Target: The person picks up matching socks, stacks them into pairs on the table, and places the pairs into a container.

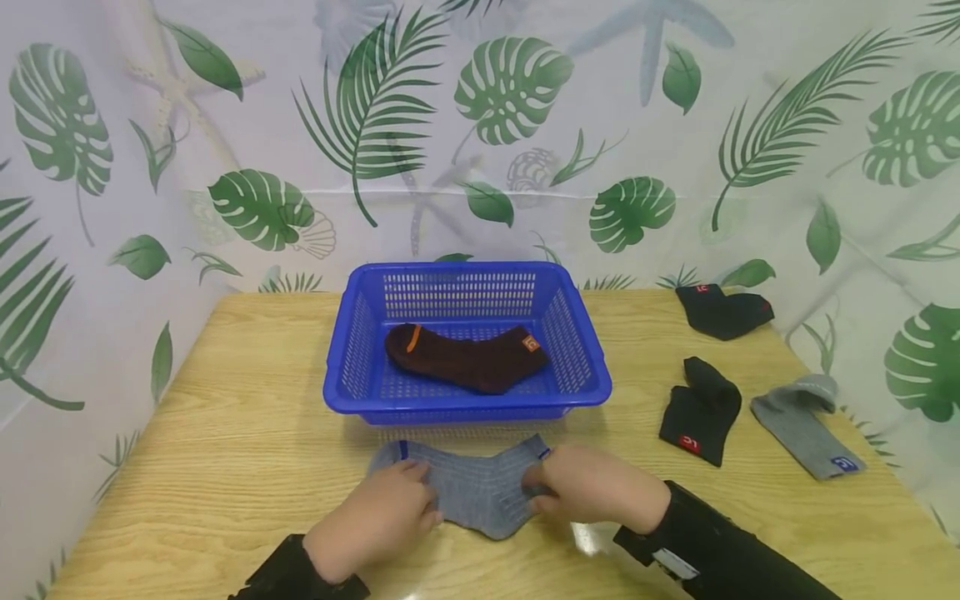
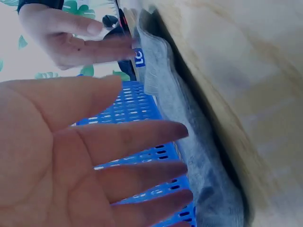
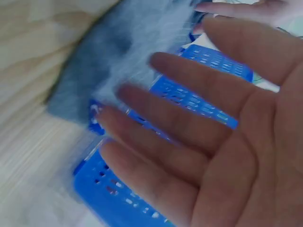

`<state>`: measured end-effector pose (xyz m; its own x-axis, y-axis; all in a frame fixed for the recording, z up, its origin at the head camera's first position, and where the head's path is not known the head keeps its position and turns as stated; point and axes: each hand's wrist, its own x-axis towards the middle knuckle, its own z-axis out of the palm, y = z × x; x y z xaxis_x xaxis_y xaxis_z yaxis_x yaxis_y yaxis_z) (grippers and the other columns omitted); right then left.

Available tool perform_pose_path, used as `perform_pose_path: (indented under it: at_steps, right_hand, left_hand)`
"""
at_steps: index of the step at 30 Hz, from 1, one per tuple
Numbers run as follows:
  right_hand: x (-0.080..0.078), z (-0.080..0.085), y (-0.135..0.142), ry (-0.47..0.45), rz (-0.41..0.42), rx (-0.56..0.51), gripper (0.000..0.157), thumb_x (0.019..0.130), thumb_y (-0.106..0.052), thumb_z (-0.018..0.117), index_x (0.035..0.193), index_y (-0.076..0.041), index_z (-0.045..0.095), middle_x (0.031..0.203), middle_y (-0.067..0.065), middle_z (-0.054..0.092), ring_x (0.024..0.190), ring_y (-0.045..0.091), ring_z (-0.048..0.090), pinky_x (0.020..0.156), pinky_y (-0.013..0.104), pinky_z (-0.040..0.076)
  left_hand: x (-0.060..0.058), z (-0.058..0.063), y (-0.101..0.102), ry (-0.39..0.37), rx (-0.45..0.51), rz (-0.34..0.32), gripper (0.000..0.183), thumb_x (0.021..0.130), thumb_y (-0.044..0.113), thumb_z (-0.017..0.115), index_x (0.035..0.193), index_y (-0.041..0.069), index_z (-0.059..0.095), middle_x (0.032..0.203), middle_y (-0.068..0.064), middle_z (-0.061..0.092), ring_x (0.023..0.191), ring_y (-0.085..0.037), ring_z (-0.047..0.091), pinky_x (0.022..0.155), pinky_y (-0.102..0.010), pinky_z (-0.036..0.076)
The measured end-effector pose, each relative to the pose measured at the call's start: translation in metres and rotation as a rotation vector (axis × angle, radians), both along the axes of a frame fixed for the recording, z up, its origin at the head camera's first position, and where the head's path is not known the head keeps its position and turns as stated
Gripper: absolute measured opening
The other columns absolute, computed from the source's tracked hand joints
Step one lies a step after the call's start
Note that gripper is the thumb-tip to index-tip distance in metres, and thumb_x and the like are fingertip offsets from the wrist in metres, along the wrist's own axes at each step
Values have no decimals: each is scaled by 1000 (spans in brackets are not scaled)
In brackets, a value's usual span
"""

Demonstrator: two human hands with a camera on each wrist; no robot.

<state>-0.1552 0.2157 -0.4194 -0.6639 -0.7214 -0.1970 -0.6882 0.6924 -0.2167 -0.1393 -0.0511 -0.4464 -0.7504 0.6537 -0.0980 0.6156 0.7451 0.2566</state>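
A light grey sock (image 1: 482,487) lies flat on the table in front of the basket, a blue stripe near its toe and a blue label at its cuff. My left hand (image 1: 390,504) is over the toe end, fingertips at the fabric. At the cuff end is my right hand (image 1: 596,490), its fingers overlapping the sock's edge in the head view. Both wrist views show straight, spread fingers: the left palm (image 2: 42,156) faces the sock (image 2: 177,118) side-on, and the right fingers (image 3: 180,113) reach across the blurred sock (image 3: 113,56). Neither hand grips anything.
Behind the grey sock stands a blue perforated basket (image 1: 468,408) with a dark brown sock (image 1: 472,358) in it. To the right lie a black sock (image 1: 701,412), another black sock (image 1: 722,312) farther back, and a folded grey sock (image 1: 802,425). A leaf-patterned cloth (image 1: 450,108) borders the wooden table (image 1: 247,400).
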Motion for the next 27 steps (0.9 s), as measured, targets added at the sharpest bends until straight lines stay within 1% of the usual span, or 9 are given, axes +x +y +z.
perform_pose_path:
  at_steps: [2, 3, 5, 7, 9, 11, 17, 23, 27]
  right_hand:
    - [1, -2, 4, -18, -14, 4, 23, 88, -23, 71, 109, -14, 73, 100, 7, 69, 88, 17, 65, 78, 34, 54]
    - [2, -4, 6, -50, -28, 8, 29, 88, -25, 71, 116, -18, 72, 116, 12, 66, 103, 23, 64, 86, 38, 53]
    - [4, -7, 7, -139, -77, 43, 39, 88, -29, 71, 127, -29, 66, 139, 19, 52, 126, 35, 51, 98, 46, 47]
    - [5, -10, 8, -227, -126, 79, 45, 87, -32, 71, 131, -36, 62, 148, 22, 40, 135, 40, 39, 103, 50, 42]
    - [4, -13, 9, -255, -140, 110, 49, 86, -34, 72, 133, -39, 59, 151, 22, 35, 138, 42, 33, 104, 50, 41]
    - [1, -14, 12, -228, -126, 132, 51, 85, -34, 72, 134, -37, 58, 151, 24, 34, 138, 43, 32, 103, 50, 42]
    - [-5, -16, 20, -213, -123, 120, 54, 87, -33, 72, 138, -34, 55, 153, 28, 27, 141, 44, 23, 104, 52, 40]
    - [-4, -20, 23, -209, -120, 73, 54, 88, -31, 71, 139, -28, 55, 152, 31, 25, 140, 48, 20, 107, 54, 36]
    - [-2, -21, 30, -183, -115, -16, 46, 90, -30, 68, 135, -22, 60, 151, 30, 30, 138, 50, 26, 105, 58, 35]
  left_hand:
    - [2, 1, -4, -56, -20, 9, 34, 88, 33, 69, 112, 10, 72, 134, -30, 51, 125, -48, 47, 104, -55, 38]
    - [2, 1, -7, -90, -26, 12, 39, 86, 34, 71, 118, 12, 70, 137, -33, 47, 127, -50, 43, 105, -57, 37]
    - [2, 0, -12, -157, -24, 11, 47, 83, 35, 74, 126, 17, 67, 140, -37, 40, 131, -54, 36, 106, -60, 34]
    - [1, -1, -17, -206, -15, 4, 52, 81, 34, 76, 129, 21, 65, 142, -39, 36, 132, -56, 31, 106, -61, 32]
    - [-1, -2, -20, -235, 4, 9, 53, 79, 33, 76, 130, 23, 64, 143, -40, 33, 133, -57, 28, 106, -62, 32]
    - [-3, -2, -21, -248, 21, 22, 54, 78, 31, 77, 130, 24, 64, 144, -41, 30, 135, -57, 25, 106, -63, 31]
    - [-5, -3, -21, -231, 38, 41, 57, 77, 29, 78, 131, 24, 63, 143, -45, 27, 137, -55, 22, 110, -62, 24]
    - [-4, -5, -17, -189, 48, 28, 54, 78, 30, 76, 130, 22, 64, 140, -44, 33, 136, -55, 25, 110, -60, 26]
    - [-6, -6, -14, -123, 146, 4, 45, 83, 28, 74, 126, 18, 67, 139, -39, 40, 134, -54, 30, 109, -60, 29]
